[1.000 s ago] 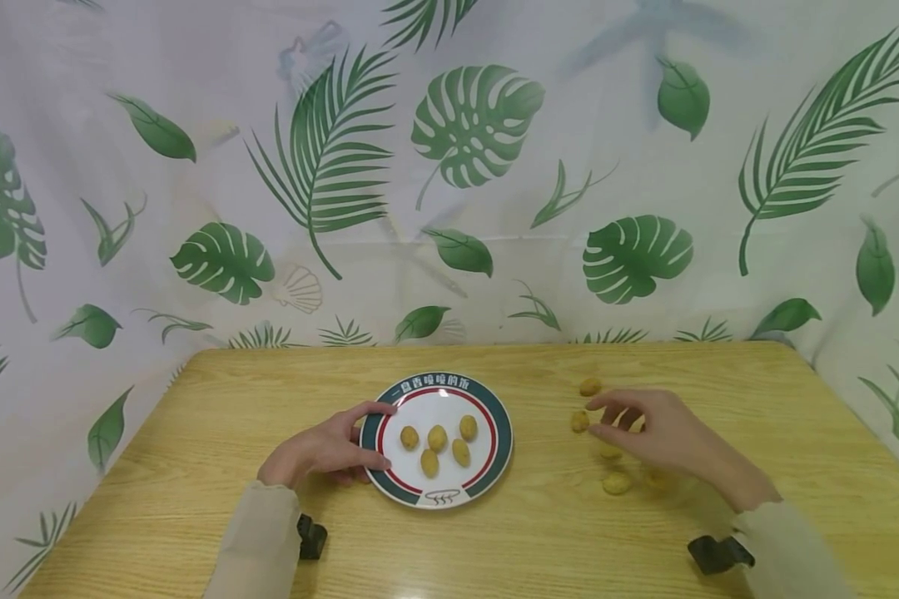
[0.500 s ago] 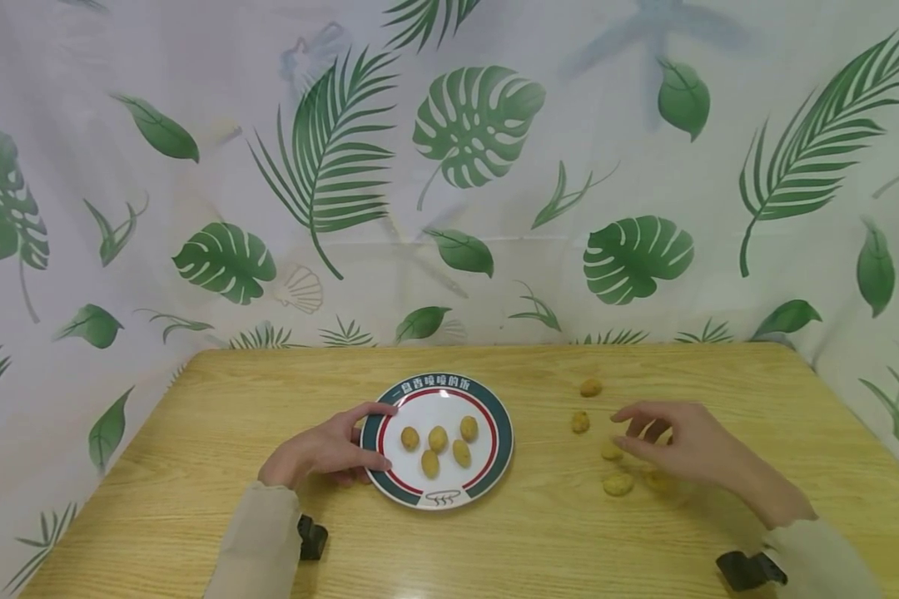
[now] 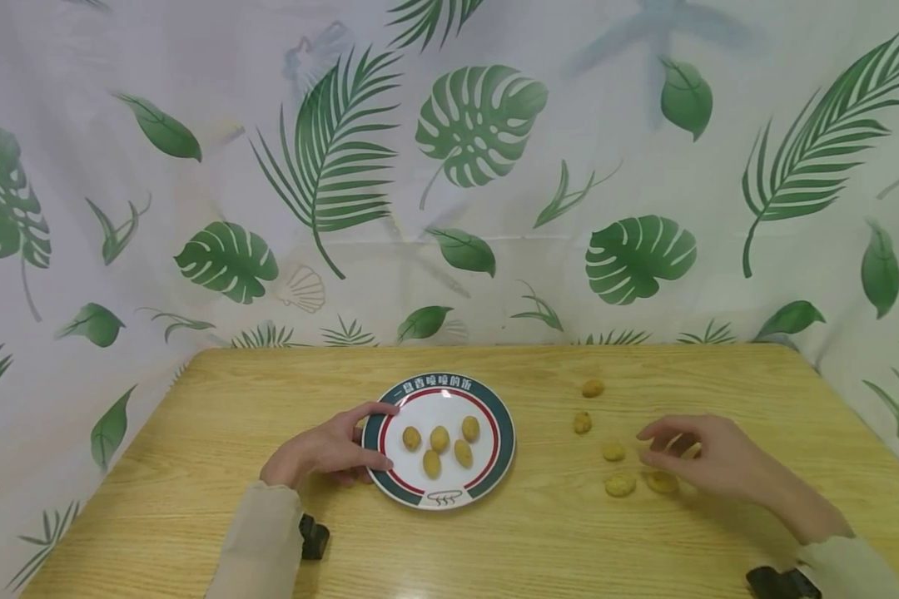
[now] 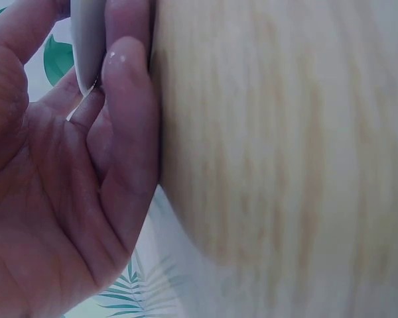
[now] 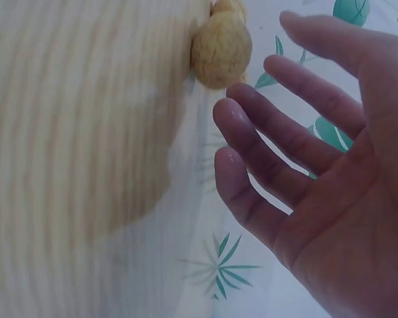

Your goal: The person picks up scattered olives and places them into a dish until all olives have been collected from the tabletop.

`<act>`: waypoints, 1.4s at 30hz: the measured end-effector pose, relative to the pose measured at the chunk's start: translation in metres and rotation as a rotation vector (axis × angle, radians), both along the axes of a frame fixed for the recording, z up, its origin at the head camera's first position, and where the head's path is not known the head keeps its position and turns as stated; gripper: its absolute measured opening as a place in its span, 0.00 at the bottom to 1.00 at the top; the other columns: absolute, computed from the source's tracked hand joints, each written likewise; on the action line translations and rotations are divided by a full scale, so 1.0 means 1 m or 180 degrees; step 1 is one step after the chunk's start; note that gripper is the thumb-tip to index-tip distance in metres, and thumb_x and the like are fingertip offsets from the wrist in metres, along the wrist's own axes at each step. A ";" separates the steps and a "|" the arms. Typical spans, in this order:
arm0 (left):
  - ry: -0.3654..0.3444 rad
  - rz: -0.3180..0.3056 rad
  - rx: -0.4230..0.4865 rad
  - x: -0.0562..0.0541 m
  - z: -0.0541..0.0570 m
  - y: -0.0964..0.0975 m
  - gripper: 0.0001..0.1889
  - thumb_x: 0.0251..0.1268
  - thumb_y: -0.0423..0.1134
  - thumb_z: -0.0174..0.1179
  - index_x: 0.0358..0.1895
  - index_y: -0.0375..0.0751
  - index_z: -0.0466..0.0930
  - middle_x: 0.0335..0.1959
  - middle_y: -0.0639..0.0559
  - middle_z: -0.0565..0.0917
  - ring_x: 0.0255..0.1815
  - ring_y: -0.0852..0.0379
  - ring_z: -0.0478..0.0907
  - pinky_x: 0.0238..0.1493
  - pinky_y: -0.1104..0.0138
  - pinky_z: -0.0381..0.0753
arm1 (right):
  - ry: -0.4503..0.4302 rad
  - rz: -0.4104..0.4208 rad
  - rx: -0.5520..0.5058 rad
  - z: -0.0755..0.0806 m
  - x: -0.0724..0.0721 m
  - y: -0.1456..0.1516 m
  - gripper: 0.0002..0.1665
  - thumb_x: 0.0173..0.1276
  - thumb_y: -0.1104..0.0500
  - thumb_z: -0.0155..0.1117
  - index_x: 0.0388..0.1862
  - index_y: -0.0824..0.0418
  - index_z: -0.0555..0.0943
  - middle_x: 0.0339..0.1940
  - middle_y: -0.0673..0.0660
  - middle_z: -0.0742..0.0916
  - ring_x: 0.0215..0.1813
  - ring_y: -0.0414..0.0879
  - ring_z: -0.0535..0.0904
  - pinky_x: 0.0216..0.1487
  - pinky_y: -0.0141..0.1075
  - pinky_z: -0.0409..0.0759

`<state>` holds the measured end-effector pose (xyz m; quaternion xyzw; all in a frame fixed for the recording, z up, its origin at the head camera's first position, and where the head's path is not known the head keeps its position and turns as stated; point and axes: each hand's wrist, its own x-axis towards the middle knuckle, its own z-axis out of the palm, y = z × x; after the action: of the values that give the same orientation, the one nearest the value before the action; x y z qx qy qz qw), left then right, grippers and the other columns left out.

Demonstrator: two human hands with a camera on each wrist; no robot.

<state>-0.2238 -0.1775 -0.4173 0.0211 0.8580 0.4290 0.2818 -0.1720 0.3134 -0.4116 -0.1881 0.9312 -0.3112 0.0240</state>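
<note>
My left hand (image 3: 325,453) holds the left rim of a white plate (image 3: 505,441) with a dark green band and a red ring. Index finger and thumb lie over the rim, while other fingers reach beneath; the left wrist view shows the plate's edge (image 4: 86,40) between them. Several small yellow-brown potatoes (image 3: 439,438) lie on the plate. On the right, my right hand (image 3: 727,457) hovers with loosely bent fingers and nothing in them. Its fingertips are close to a potato (image 3: 663,482) on the table, and the right wrist view has a potato (image 5: 222,50) just beyond the fingers.
More potatoes lie loose on the wooden table (image 3: 539,541), among them one at the back (image 3: 593,388) and one near the front (image 3: 619,485). Behind the table hangs a leaf-patterned cloth (image 3: 509,291). A black wrist strap (image 3: 313,537) sits at my left sleeve.
My right hand has moved to the right and toward me, away from the two farther potatoes, uncovering the nearer ones. The left hand and plate have stayed in place.
</note>
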 end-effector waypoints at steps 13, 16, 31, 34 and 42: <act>0.0035 -0.0030 -0.0067 0.000 0.002 0.000 0.38 0.60 0.44 0.74 0.72 0.67 0.67 0.43 0.48 0.83 0.31 0.53 0.80 0.30 0.67 0.77 | -0.0256 0.0204 -0.0068 -0.006 0.002 0.022 0.16 0.68 0.54 0.72 0.53 0.58 0.85 0.41 0.48 0.88 0.39 0.29 0.81 0.38 0.31 0.82; 0.0038 -0.0038 -0.0063 0.000 0.002 0.000 0.38 0.60 0.44 0.74 0.72 0.67 0.67 0.43 0.48 0.83 0.31 0.53 0.80 0.30 0.67 0.77 | -0.0319 0.0245 -0.0059 -0.007 0.003 0.025 0.17 0.68 0.55 0.73 0.53 0.57 0.85 0.41 0.47 0.88 0.39 0.29 0.80 0.38 0.31 0.82; 0.0064 -0.0016 -0.0106 0.000 0.002 0.001 0.37 0.60 0.44 0.74 0.72 0.66 0.67 0.41 0.47 0.82 0.30 0.53 0.80 0.29 0.67 0.77 | -0.0465 0.0542 -0.0215 -0.011 0.003 0.027 0.16 0.64 0.56 0.75 0.50 0.58 0.87 0.32 0.40 0.85 0.34 0.30 0.79 0.34 0.30 0.79; 0.0060 -0.0021 -0.0089 0.000 0.002 0.001 0.37 0.61 0.44 0.74 0.72 0.66 0.67 0.41 0.48 0.82 0.30 0.53 0.80 0.29 0.67 0.77 | -0.0433 0.0539 -0.0193 -0.013 0.002 0.028 0.15 0.64 0.56 0.75 0.49 0.58 0.88 0.32 0.40 0.86 0.34 0.30 0.78 0.34 0.30 0.79; 0.0057 -0.0025 -0.0095 0.001 0.003 0.001 0.37 0.61 0.43 0.74 0.72 0.66 0.67 0.42 0.48 0.82 0.31 0.53 0.80 0.30 0.67 0.77 | -0.0445 0.0532 -0.0182 -0.013 0.001 0.027 0.13 0.65 0.57 0.75 0.47 0.58 0.88 0.32 0.41 0.86 0.34 0.30 0.78 0.35 0.30 0.78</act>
<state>-0.2229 -0.1765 -0.4147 0.0242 0.8666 0.4148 0.2761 -0.1710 0.3402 -0.4247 -0.2435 0.8991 -0.3470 0.1094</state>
